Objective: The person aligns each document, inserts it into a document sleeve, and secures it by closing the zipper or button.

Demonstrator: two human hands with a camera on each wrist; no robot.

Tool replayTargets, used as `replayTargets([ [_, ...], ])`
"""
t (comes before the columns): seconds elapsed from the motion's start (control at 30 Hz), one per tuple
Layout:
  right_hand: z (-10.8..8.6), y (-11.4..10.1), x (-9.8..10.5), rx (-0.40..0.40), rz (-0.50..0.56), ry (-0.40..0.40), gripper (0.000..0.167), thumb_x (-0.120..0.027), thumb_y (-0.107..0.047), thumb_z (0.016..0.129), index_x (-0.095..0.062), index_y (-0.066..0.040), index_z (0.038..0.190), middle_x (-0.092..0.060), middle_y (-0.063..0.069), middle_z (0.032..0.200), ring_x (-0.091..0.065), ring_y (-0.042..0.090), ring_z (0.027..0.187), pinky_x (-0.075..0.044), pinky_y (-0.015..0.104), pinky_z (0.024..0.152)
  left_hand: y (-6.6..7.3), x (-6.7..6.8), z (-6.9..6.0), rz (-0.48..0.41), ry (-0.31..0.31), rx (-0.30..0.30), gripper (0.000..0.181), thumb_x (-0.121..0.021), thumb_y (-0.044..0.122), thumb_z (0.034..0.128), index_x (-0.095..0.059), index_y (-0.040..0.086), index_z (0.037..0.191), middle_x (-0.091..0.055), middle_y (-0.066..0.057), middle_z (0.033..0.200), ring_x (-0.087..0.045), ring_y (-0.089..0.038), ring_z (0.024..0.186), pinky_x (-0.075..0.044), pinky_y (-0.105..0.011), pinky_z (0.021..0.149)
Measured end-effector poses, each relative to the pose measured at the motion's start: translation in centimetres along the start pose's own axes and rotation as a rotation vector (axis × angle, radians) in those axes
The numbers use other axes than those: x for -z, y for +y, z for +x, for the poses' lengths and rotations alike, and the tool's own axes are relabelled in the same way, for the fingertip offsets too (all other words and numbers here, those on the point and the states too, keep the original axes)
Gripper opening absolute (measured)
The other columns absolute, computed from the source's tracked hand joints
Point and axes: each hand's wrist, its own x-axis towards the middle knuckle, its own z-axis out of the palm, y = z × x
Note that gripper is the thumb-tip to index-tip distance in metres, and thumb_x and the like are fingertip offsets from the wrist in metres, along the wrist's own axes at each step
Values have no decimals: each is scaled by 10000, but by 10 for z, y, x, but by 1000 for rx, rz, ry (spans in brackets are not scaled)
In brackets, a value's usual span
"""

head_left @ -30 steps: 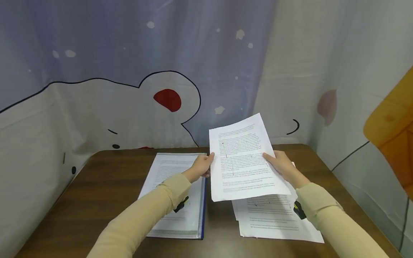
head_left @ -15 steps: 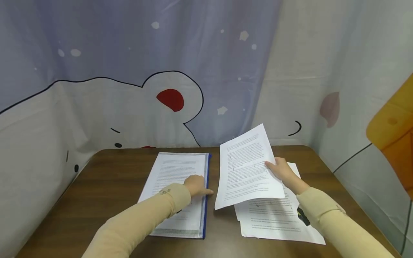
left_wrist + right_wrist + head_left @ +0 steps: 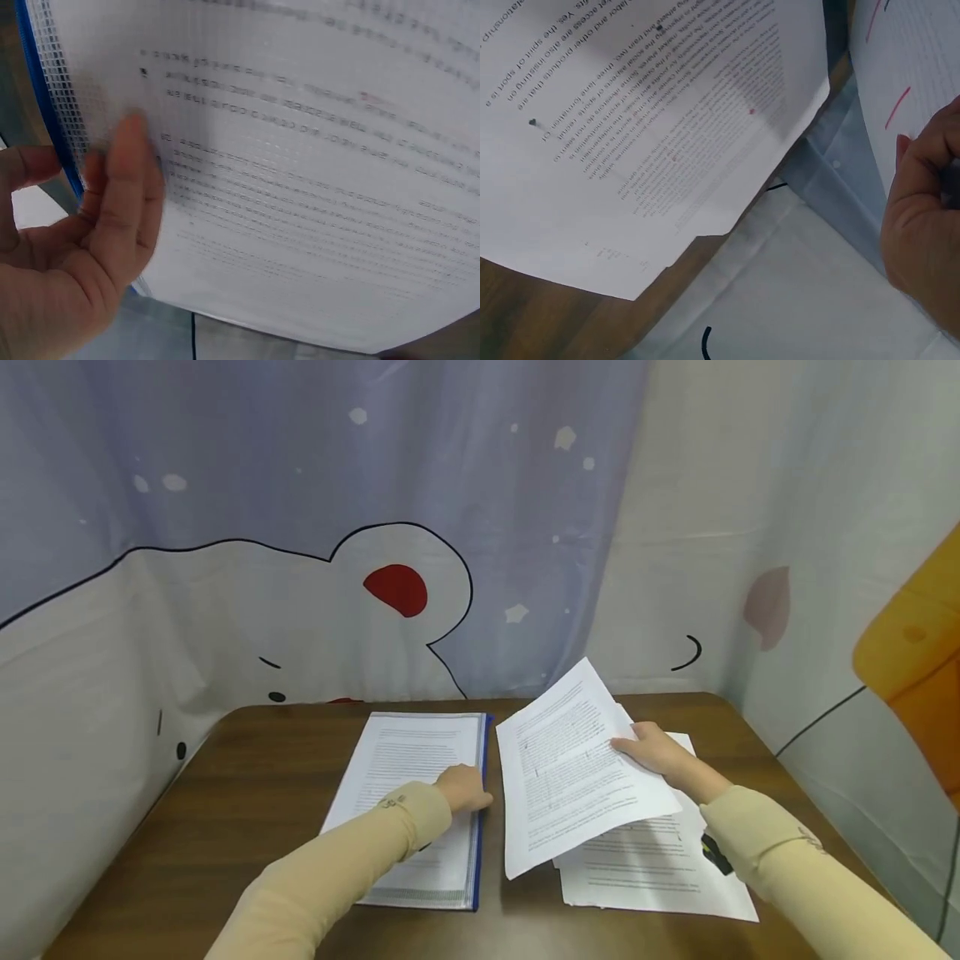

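A clear mesh folder (image 3: 412, 743) with a blue edge lies on the table's left side, printed paper showing through it. My left hand (image 3: 462, 788) is at its right edge. In the left wrist view, thumb and fingers pinch the folder's blue edge (image 3: 46, 112), some fingers lying over the mesh. With thumb on top, my right hand (image 3: 662, 753) grips printed sheets (image 3: 566, 768), raised and tilted; a second sheet's corner peeks out behind. Beneath them, more printed papers (image 3: 645, 881) lie on the table, slightly staggered. Red pen strokes mark the held sheet (image 3: 881, 67) in the right wrist view.
The brown wooden table (image 3: 225, 802) has rounded far corners. A patterned curtain (image 3: 300, 610) hangs directly behind it and along both sides. Bare wood shows between the folder and the loose papers.
My left hand has let go of the sheets and moved down to the folder's right edge. The right hand keeps hold of the sheets, which have lowered and tilted further left.
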Motion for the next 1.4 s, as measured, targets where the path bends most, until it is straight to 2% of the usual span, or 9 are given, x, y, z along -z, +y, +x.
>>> replayTargets([
  [0.17, -4, -10, 4, -34, -20, -72, 426, -441, -158, 973, -404, 151, 1265, -677, 92, 863, -669, 121, 633, -568, 279, 582, -8, -13, 17, -7, -42, -64, 228, -587, 168, 842, -616, 9, 681, -629, -100, 680, -609, -178, 555, -531, -254, 556],
  [0.3, -5, -17, 6, -17, -14, -138, 401, -458, -135, 952, -426, 167, 1215, -676, 71, 829, -666, 117, 624, -563, 268, 571, -11, -12, 23, -86, -96, 4, 249, -565, 135, 861, -563, 21, 640, -579, -87, 552, -597, -165, 417, -516, -237, 443],
  [0.43, -4, -19, 7, -37, 16, -175, 362, -464, -113, 938, -449, 164, 1170, -675, 46, 804, -669, 117, 633, -563, 261, 580, -14, -7, 27, -212, -158, 120, 162, -575, 90, 868, -577, -19, 747, -600, -127, 571, -615, -206, 450, -566, -304, 514],
  [0.67, -6, -17, 3, -143, 5, -218, 351, -474, -130, 950, -444, 136, 1177, -681, 90, 875, -693, 157, 687, -582, 309, 616, -50, -58, 80, -440, -237, 101, 78, -532, 39, 840, -507, 6, 774, -511, -88, 521, -555, -161, 402, -523, -278, 429],
  [0.73, -6, -17, 2, -146, -1, -236, 349, -473, -132, 954, -452, 136, 1177, -685, 105, 890, -700, 170, 703, -584, 315, 625, -41, -47, 66, -385, -195, 98, 88, -526, 56, 830, -519, 7, 757, -515, -81, 503, -547, -158, 385, -521, -278, 424],
  [0.9, -7, -15, 2, -128, 3, -264, 337, -460, -124, 958, -470, 138, 1170, -691, 97, 883, -706, 188, 723, -586, 319, 638, -5, 1, -6, -161, -13, 10, 287, -547, 86, 802, -414, 85, 548, -451, -38, 467, -400, -80, 317, -382, -150, 354],
  [1.0, -8, -14, 1, -129, 10, -261, 339, -454, -126, 961, -458, 134, 1178, -691, 89, 879, -707, 189, 726, -586, 322, 642, -4, -2, -11, -134, 33, -27, 354, -567, 91, 815, -355, 113, 533, -445, -26, 488, -326, -55, 310, -285, -117, 337],
  [1.1, -10, -14, 1, -119, 5, -254, 350, -453, -127, 961, -441, 136, 1191, -688, 96, 891, -703, 182, 722, -585, 319, 640, -11, -14, 5, -138, 16, -9, 279, -573, 90, 851, -471, 64, 593, -533, -62, 516, -371, -73, 313, -320, -136, 332],
  [1.4, -11, -13, 8, -73, -3, -234, 400, -444, -133, 965, -399, 156, 1238, -678, 115, 918, -701, 181, 725, -585, 325, 643, -15, 4, -3, -356, -91, 67, 248, -550, 73, 915, -528, -14, 684, -460, -37, 437, -464, -114, 346, -506, -224, 419],
])
